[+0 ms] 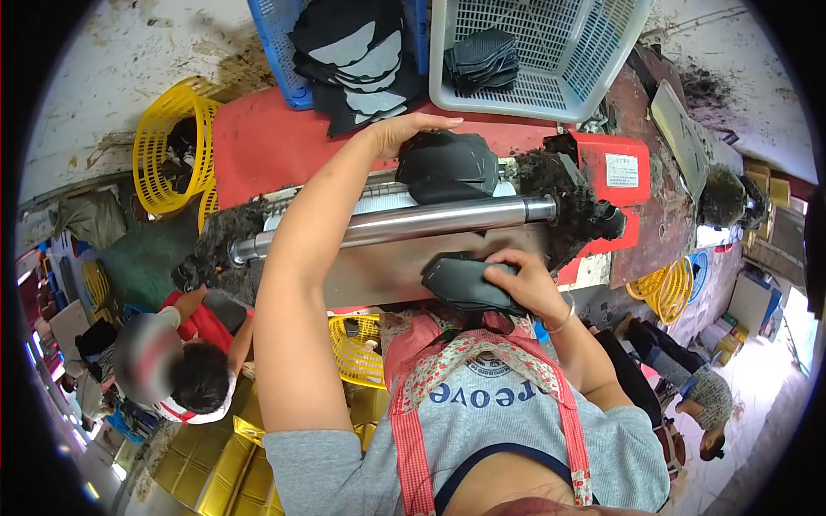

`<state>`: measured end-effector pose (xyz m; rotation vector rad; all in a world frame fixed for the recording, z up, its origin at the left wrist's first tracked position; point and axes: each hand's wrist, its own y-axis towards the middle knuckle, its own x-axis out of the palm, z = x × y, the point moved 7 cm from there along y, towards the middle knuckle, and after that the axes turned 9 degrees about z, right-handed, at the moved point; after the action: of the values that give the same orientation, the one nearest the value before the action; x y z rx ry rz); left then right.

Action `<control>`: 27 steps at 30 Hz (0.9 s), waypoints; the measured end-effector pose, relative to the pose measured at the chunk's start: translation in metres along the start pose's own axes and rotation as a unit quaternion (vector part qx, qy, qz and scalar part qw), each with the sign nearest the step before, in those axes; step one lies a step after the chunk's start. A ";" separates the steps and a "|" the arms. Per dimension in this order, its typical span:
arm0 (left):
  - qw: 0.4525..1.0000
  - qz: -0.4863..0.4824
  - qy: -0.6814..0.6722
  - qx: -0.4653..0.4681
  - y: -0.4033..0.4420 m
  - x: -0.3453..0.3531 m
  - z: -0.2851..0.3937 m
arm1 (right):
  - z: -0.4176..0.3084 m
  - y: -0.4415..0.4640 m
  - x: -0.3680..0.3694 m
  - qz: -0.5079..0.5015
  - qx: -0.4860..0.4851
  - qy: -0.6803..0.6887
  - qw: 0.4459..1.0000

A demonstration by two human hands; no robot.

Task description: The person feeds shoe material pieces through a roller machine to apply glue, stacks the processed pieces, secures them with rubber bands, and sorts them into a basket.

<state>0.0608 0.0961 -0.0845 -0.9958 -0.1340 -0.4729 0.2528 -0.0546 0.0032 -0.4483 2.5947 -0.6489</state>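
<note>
My right hand (528, 283) is closed on a stack of black cut pieces (469, 282), its thumb on top, just in front of my apron. My left hand (411, 131) reaches over a steel roller (413, 222) with its fingers stretched out. It is at the far edge of another pile of black cut pieces (447, 168), which lies behind the roller on the red machine (275, 142). Part of the left hand's underside is hidden.
A blue basket (288, 60) and a pale basket (559, 107) with dark pieces stand at the back. Yellow baskets (155, 146) are at left. Black debris clings to the roller's right end (568, 206). A person (194, 374) sits at left; another person (697, 378) is at right.
</note>
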 end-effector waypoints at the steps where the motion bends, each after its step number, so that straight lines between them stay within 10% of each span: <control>1: 1.000 -0.001 -0.007 -0.010 0.002 0.001 0.000 | -0.003 -0.004 -0.002 -0.028 0.023 0.001 0.999; 27: 0.999 0.017 -0.031 -0.040 0.019 0.005 0.005 | 0.012 0.005 -0.013 0.028 0.022 -0.039 0.999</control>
<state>0.0742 0.1074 -0.0952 -1.0902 -0.1554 -0.4186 0.2688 -0.0498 -0.0048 -0.3779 2.5042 -0.6560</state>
